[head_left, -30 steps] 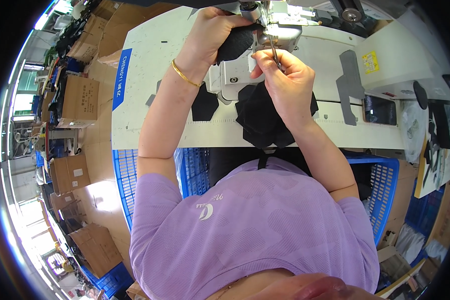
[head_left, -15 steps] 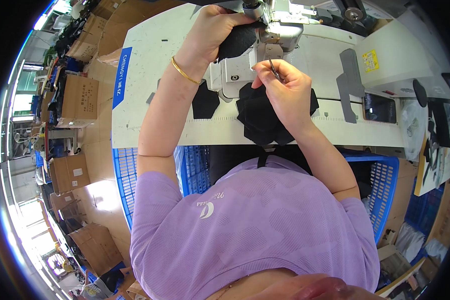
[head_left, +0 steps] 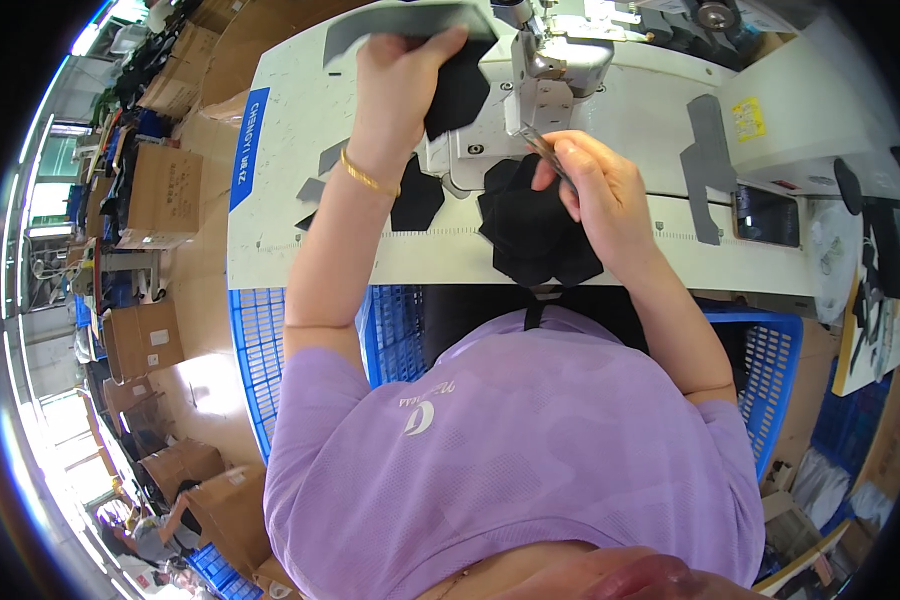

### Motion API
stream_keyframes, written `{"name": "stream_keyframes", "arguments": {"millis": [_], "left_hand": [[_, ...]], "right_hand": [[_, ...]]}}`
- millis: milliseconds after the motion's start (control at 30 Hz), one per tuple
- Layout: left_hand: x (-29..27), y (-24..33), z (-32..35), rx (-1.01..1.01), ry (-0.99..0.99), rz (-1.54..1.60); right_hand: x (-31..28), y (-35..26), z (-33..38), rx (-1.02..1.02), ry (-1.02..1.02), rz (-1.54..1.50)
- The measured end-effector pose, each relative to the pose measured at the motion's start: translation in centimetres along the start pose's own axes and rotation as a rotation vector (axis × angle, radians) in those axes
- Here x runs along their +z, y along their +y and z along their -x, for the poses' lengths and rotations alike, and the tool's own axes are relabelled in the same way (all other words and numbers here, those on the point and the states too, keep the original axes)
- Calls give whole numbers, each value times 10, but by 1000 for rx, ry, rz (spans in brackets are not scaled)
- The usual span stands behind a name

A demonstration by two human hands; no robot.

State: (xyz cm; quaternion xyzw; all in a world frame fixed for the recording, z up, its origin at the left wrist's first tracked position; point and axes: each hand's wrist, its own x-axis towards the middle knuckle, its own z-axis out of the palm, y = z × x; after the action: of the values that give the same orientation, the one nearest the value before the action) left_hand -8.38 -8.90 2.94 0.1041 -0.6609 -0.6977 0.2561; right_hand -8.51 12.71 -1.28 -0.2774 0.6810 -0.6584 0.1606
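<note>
Cartons line the left of a workroom; a pale sewing table spans upper centre. There, the left hand pinches black-and-grey material; the right hand closes around one metal tool near one black stack, layers uncountable. One phone lies upper right.

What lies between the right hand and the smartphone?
Head view: a grey cut-out strip lies on the tabletop between the right hand and the smartphone.

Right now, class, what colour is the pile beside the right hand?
The pile is black, seen best in the head view.
</note>
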Motion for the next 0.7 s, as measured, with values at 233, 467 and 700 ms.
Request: {"name": "stream_keyframes", "arguments": {"millis": [233,467,700], "left_hand": [[-36,-25,70,189,150,-417],[-40,-25,97,107,233,-589],[-54,-42,98,491,207,-710]], "right_hand": [[24,-1,-10,-453,165,849],[57,4,-18,-470,75,967],[66,0,-19,-425,4,1040]]}}
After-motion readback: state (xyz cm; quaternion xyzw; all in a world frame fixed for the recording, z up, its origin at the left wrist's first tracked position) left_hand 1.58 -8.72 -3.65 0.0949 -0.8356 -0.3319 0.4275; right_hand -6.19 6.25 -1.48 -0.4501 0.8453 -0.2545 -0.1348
